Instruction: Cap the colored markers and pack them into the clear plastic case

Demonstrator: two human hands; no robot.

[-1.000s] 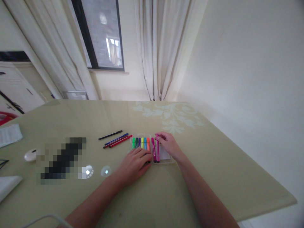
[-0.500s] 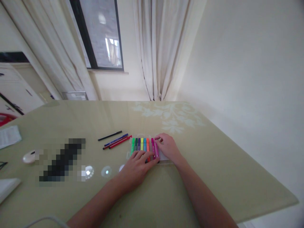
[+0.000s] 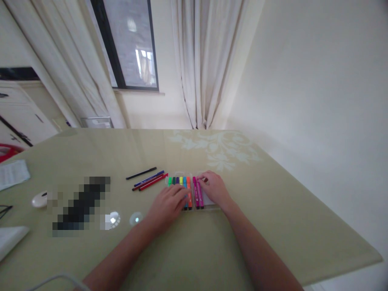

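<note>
A clear plastic case [image 3: 209, 207] lies on the table with a row of colored markers in it: green, purple, yellow, blue, an orange marker [image 3: 189, 192] and, past a gap, a magenta marker [image 3: 195, 192]. Beside that one is a pink marker [image 3: 200, 196]. My right hand [image 3: 214, 188] has thumb and forefinger bent in at this pink marker's upper end, over the case's right part. Across the left markers my left hand [image 3: 169, 202] lies flat with fingers stretched out, hiding their lower halves.
Left of the case lie a black marker [image 3: 141, 173], a blue marker [image 3: 149, 178] and two red markers [image 3: 153, 182]. Farther left are a white mouse [image 3: 39, 200], a blurred-out dark object [image 3: 81, 204] and papers [image 3: 13, 174]. A wall [image 3: 327, 121] borders the table's right side.
My left hand has slid left off the magenta and pink markers, uncovering their lower ends. The right hand has stayed at the pink marker's top.
</note>
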